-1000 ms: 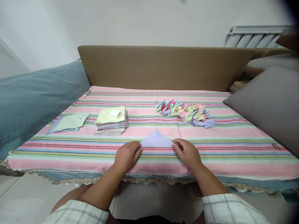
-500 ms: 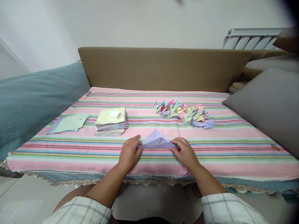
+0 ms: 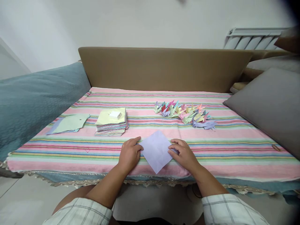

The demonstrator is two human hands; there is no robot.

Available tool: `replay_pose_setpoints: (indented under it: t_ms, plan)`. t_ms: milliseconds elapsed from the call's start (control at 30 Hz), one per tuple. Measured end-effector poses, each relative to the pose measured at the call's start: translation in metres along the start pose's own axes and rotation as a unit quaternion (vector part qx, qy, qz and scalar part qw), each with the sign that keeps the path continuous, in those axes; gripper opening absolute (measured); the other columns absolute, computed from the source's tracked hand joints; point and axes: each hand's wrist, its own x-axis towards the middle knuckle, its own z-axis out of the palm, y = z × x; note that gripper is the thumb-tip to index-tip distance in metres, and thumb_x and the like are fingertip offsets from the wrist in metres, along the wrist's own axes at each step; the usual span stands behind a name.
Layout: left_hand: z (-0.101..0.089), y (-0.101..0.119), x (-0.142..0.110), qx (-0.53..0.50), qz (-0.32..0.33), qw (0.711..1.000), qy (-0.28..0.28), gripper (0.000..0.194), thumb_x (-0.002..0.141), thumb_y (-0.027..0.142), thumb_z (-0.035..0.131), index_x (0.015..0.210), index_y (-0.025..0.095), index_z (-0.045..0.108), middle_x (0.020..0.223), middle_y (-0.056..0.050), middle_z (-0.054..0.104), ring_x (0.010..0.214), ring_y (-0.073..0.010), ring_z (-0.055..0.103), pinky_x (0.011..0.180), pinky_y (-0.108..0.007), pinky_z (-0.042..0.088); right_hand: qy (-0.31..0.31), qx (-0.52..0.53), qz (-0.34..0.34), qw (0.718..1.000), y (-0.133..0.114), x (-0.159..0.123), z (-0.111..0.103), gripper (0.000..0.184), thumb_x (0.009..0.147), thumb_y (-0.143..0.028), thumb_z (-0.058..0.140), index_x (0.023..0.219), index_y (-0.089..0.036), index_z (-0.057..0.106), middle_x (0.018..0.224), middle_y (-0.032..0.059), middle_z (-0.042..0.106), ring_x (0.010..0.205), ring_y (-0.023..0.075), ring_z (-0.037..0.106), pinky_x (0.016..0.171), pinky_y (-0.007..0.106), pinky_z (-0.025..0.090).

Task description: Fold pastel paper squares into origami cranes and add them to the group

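Note:
A lavender sheet of origami paper (image 3: 156,153) is spread out as a diamond on the striped cloth, one corner pointing at me. My left hand (image 3: 130,153) is closed on its left corner, the thumb at the paper's edge and a finger stretched out above. At the opposite side, my right hand (image 3: 182,153) pinches the right corner between thumb and fingers. Faint creases run across the sheet. Beyond my right hand lies a cluster of folded paper cranes (image 3: 182,112) in many colours.
A stack of square paper (image 3: 111,123) stands left of centre with a small white block (image 3: 115,115) on top. Loose sheets (image 3: 70,123) lie farther left. A grey cushion (image 3: 269,103) borders the right, a blue armrest (image 3: 42,97) the left. The striped cloth (image 3: 222,162) covers the seat.
The lavender paper was a folded triangle; its lower half has come open toward me, making a full diamond. Both hands moved slightly inward and stay at the side corners.

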Motion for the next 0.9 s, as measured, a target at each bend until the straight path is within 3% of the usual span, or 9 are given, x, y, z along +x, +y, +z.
replay_pose_setpoints:
  t_ms: [167, 233, 333, 367, 433, 533, 633, 800, 900]
  plan:
    - [-0.011, 0.015, -0.002, 0.020, 0.017, 0.999, 0.025, 0.021, 0.078, 0.016, 0.051, 0.087, 0.023, 0.069, 0.129, -0.008, 0.055, 0.113, -0.0293, 0.051, 0.095, -0.054, 0.036, -0.003, -0.010, 0.002, 1.000, -0.001, 0.000, 0.001, 0.017, 0.079, -0.034, 0.058, 0.088, -0.022, 0.067, 0.109, 0.0090, 0.059, 0.105, 0.0256, 0.053, 0.088, 0.043, 0.045]
    - [-0.013, 0.026, -0.006, -0.004, 0.077, 0.997, 0.025, 0.019, 0.083, 0.029, 0.052, 0.095, 0.024, 0.066, 0.129, -0.008, 0.055, 0.115, -0.0276, 0.050, 0.102, -0.055, 0.028, 0.000, -0.013, -0.001, 1.000, -0.002, 0.001, 0.000, 0.016, 0.079, -0.034, 0.058, 0.087, -0.023, 0.067, 0.108, 0.0086, 0.060, 0.104, 0.0255, 0.054, 0.088, 0.043, 0.045]
    - [-0.009, 0.044, -0.015, -0.056, 0.221, 0.973, -0.038, 0.041, 0.077, 0.054, 0.058, 0.104, 0.024, 0.062, 0.124, -0.007, 0.059, 0.113, -0.0258, 0.051, 0.106, -0.051, 0.024, 0.011, -0.015, -0.009, 1.000, -0.002, 0.000, 0.002, 0.015, 0.079, -0.033, 0.058, 0.086, -0.023, 0.066, 0.108, 0.0084, 0.060, 0.103, 0.0251, 0.054, 0.088, 0.043, 0.044]
    - [-0.005, 0.048, -0.018, -0.061, 0.244, 0.967, -0.049, 0.044, 0.076, 0.056, 0.058, 0.107, 0.024, 0.061, 0.123, -0.007, 0.060, 0.112, -0.0251, 0.051, 0.106, -0.049, 0.024, 0.015, -0.017, -0.011, 1.000, -0.001, 0.000, 0.002, 0.015, 0.079, -0.033, 0.058, 0.086, -0.023, 0.066, 0.107, 0.0085, 0.060, 0.103, 0.0250, 0.054, 0.088, 0.043, 0.044]
    - [0.003, 0.055, -0.022, -0.052, 0.266, 0.961, -0.055, 0.031, 0.083, 0.043, 0.056, 0.107, 0.025, 0.060, 0.120, -0.005, 0.062, 0.106, -0.0213, 0.054, 0.102, -0.045, 0.031, 0.020, -0.019, -0.013, 1.000, 0.000, 0.000, 0.003, 0.015, 0.079, -0.033, 0.058, 0.086, -0.022, 0.066, 0.107, 0.0086, 0.060, 0.102, 0.0249, 0.055, 0.088, 0.044, 0.044]
    - [0.010, 0.055, -0.021, -0.031, 0.264, 0.963, -0.045, 0.017, 0.089, 0.022, 0.048, 0.097, 0.023, 0.063, 0.111, -0.003, 0.066, 0.090, -0.0168, 0.059, 0.084, -0.037, 0.043, 0.019, -0.021, -0.015, 0.999, 0.001, 0.001, 0.003, 0.015, 0.079, -0.034, 0.058, 0.085, -0.022, 0.066, 0.106, 0.0087, 0.059, 0.101, 0.0248, 0.054, 0.088, 0.043, 0.044]
    - [0.008, 0.047, -0.017, -0.024, 0.238, 0.970, -0.039, 0.021, 0.089, 0.020, 0.044, 0.090, 0.021, 0.065, 0.107, -0.003, 0.068, 0.084, -0.0180, 0.061, 0.072, -0.035, 0.047, 0.013, -0.019, -0.024, 0.999, -0.002, 0.001, 0.000, 0.017, 0.083, -0.035, 0.054, 0.082, -0.022, 0.066, 0.105, 0.0087, 0.059, 0.102, 0.0246, 0.054, 0.088, 0.042, 0.044]
    - [0.001, 0.030, -0.012, -0.046, 0.181, 0.981, -0.055, 0.025, 0.088, 0.019, 0.042, 0.086, 0.022, 0.067, 0.110, -0.002, 0.067, 0.094, -0.0191, 0.062, 0.081, -0.036, 0.049, 0.005, -0.006, -0.051, 0.999, -0.009, 0.003, -0.008, 0.026, 0.088, -0.037, 0.046, 0.081, -0.022, 0.066, 0.106, 0.0093, 0.060, 0.108, 0.0245, 0.051, 0.088, 0.039, 0.043]
    - [-0.001, 0.018, -0.007, -0.054, 0.179, 0.981, -0.046, 0.025, 0.085, 0.016, 0.043, 0.080, 0.022, 0.066, 0.107, -0.003, 0.068, 0.094, -0.0187, 0.062, 0.085, -0.037, 0.049, -0.009, -0.009, -0.079, 0.997, -0.012, 0.002, -0.012, 0.029, 0.089, -0.038, 0.043, 0.079, -0.023, 0.065, 0.109, 0.0075, 0.062, 0.108, 0.0242, 0.051, 0.091, 0.041, 0.040]
